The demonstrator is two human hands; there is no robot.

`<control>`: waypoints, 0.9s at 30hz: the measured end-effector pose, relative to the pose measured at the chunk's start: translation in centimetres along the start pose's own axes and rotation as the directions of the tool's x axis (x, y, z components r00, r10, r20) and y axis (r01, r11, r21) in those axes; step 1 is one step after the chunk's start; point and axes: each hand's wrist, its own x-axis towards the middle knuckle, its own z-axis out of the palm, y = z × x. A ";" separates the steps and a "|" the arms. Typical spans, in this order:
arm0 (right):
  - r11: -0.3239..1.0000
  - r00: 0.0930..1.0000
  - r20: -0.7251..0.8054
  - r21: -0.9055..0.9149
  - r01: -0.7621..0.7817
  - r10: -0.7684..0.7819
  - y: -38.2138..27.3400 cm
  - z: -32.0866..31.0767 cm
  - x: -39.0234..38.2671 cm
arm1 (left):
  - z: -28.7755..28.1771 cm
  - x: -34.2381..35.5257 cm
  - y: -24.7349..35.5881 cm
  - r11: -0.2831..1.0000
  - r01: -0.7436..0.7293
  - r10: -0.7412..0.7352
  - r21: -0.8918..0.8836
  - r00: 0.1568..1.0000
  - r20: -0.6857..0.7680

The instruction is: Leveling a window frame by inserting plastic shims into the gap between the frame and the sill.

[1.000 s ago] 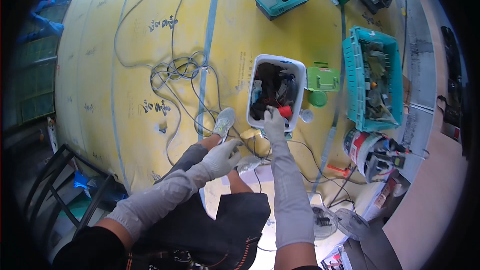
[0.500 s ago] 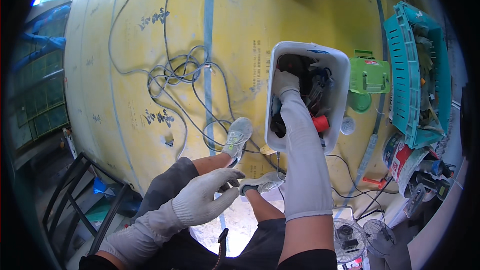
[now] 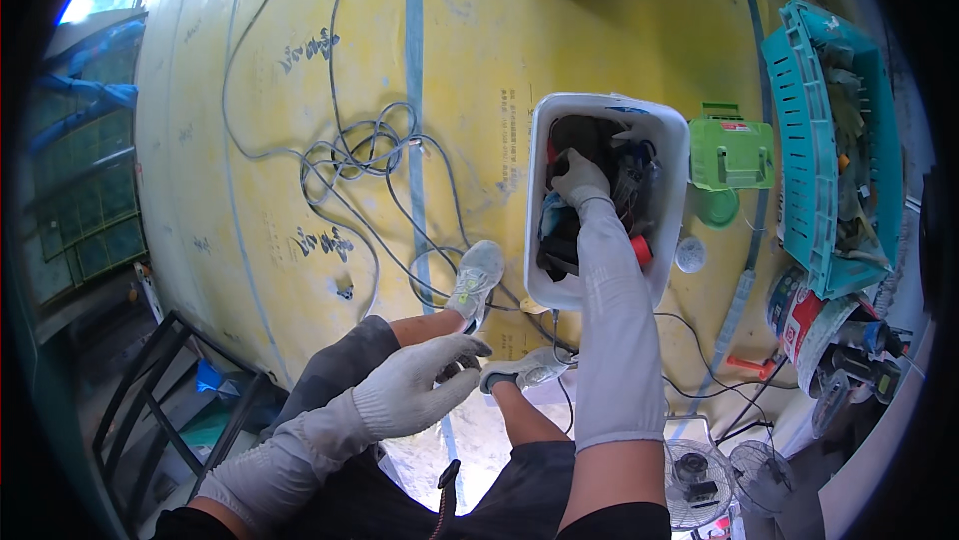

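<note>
My right hand, in a whitish work glove, reaches down into a white rectangular bin. Its fingers are bent and pinched at the left side of the bin, against dark contents; what they grip is too small to make out. Around it lie a dark rounded thing, clear plastic-looking pieces and a red cylindrical piece. Above my lap hangs my left hand, gloved too, with dark fingertips. Its fingers curve apart from the thumb, and I see nothing held there.
Right of the bin sit a green case and a teal basket with scraps. A bucket of tools and fans stand nearer. A loose cable coils across the yellow floor. A black metal frame stands left.
My right hand has shifted slightly nearer and rightward inside the bin, with its fingers more bent. The left hand stays almost in place. The view has shifted a little.
</note>
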 end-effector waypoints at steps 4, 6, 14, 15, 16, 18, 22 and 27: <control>0.993 0.998 0.008 -0.096 -0.061 0.063 -1.7 1.0 0.0 | -0.2 0.3 0.3 0.998 0.017 -0.017 0.064 1.000 0.000; 0.988 0.996 0.007 -0.124 -0.089 0.090 -2.2 1.4 0.0 | -0.1 0.4 0.3 0.998 0.030 -0.032 0.061 0.999 0.017; 0.942 0.899 -0.428 0.331 0.057 0.096 -0.1 4.3 -0.9 | -0.1 0.3 0.0 0.996 0.065 -0.066 0.055 0.998 0.003; 0.945 0.896 -0.432 0.323 0.048 0.102 1.7 4.0 -0.6 | 0.1 0.5 0.3 0.997 0.058 -0.058 0.051 0.998 0.015; 0.861 0.931 -0.361 0.490 0.138 0.057 4.2 3.4 -0.2 | 0.4 0.7 0.4 0.998 0.051 -0.053 0.034 0.998 0.043; 0.727 0.955 -0.297 0.653 0.212 -0.012 5.4 2.7 0.2 | 0.5 0.7 0.0 0.998 0.051 -0.052 0.025 0.997 0.058; 0.665 0.918 -0.304 0.745 0.062 0.255 3.2 1.7 -0.3 | 0.7 1.0 -2.0 0.997 -0.071 0.071 -0.005 0.997 -0.030; 0.996 0.836 -0.543 0.077 -0.043 0.079 -1.4 1.6 -3.9 | -0.3 0.9 -2.8 0.999 -0.017 0.014 -0.042 0.998 -0.063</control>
